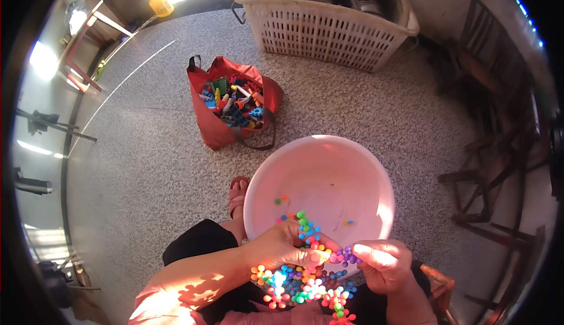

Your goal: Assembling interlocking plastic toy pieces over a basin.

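Over the near edge of a pink basin (317, 172), my left hand (273, 247) is closed on a cluster of linked knobbed toy pieces (314, 290) in many colours. Part of the cluster hangs below that hand toward my lap, and a green and blue stretch (304, 226) rises above the fingers. My right hand (382, 266) pinches a purple knobbed piece (351, 257) against the pink and yellow end of the cluster. Whether the purple piece is joined there I cannot tell. Several small loose pieces (282, 200) lie in the basin.
Beyond the basin stands a red bag (207, 118) full of mixed plastic toys. A white slatted basket (323, 34) holding metalware is at the back. Dark wooden chairs (476, 190) line the right side. My sandalled foot (238, 193) rests beside the basin's left.
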The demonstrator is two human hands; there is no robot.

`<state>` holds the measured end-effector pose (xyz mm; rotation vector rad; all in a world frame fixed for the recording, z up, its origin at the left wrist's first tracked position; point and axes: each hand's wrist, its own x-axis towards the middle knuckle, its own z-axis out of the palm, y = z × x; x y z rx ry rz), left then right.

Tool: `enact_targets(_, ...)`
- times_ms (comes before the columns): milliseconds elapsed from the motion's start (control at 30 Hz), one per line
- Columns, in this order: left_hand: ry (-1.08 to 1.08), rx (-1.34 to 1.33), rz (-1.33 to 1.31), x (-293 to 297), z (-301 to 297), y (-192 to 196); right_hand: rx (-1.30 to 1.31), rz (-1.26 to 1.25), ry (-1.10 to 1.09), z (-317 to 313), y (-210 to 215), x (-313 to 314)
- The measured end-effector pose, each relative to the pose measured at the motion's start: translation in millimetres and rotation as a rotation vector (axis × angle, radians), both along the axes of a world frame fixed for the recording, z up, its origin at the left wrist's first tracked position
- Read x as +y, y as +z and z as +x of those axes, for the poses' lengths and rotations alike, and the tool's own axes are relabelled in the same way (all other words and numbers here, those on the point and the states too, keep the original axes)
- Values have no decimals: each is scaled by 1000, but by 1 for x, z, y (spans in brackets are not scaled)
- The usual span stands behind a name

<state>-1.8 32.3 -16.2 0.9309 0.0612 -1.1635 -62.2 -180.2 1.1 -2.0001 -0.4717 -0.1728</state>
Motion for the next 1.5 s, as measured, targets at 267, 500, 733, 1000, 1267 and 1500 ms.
enact_targets(267, 346, 99, 269, 87, 39, 24, 76, -213, -120, 110, -102, -1)
enact_targets(500, 740, -279, 346, 166, 35, -38, 344, -630, -4, 212, -249, 63)
enact_targets(733, 952, 73, -240, 235, 73, -38, 502, -699, 99, 198, -271, 52)
enact_targets(1000, 945, 160, -301, 220, 116, -59, 674, -459, 126, 228, -283, 63)
enact_targets(1267, 1043, 361, -319, 211, 131, -60, 811, -912, 357, 291, -385, 69)
enact_targets(1500, 1169, 276, -358, 198, 125, -49, 781, -1210, 725, 314, -397, 20)
